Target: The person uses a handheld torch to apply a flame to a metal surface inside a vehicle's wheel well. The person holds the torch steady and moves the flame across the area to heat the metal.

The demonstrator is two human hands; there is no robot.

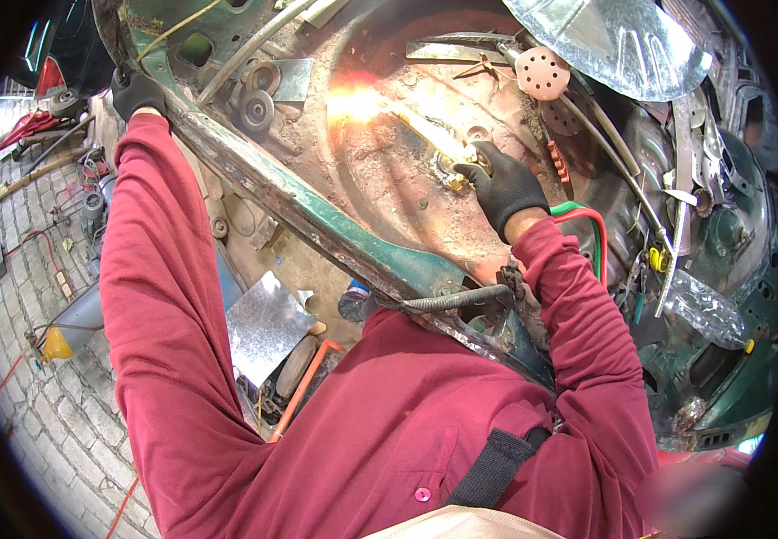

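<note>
Maroon sleeves and shirt front nearest the camera, with a black webbing strap across the chest. Person leans over a green, rust-worn vehicle body; its green edge runs on a diagonal between the two arms

Right hand, black glove: fingers curled closed around the rear of a brass-coloured torch, thumb side toward the nozzle. Torch lies over the rusty floor pan, nozzle pointing up and left; bright orange-white flame at its far end, glare hiding the metal there. Red hose and green hose curve beside the right wrist

Left hand, also black-gloved, well apart from the right, set on the body's edge at upper left; fingers too small and dark to tell how tightly they close

About the torch: two round discs and a flat metal plate left of the flame; a pink perforated disc above the right hand; red-handled tool just beyond that hand; clear bottle with yellow cap farther right
</note>
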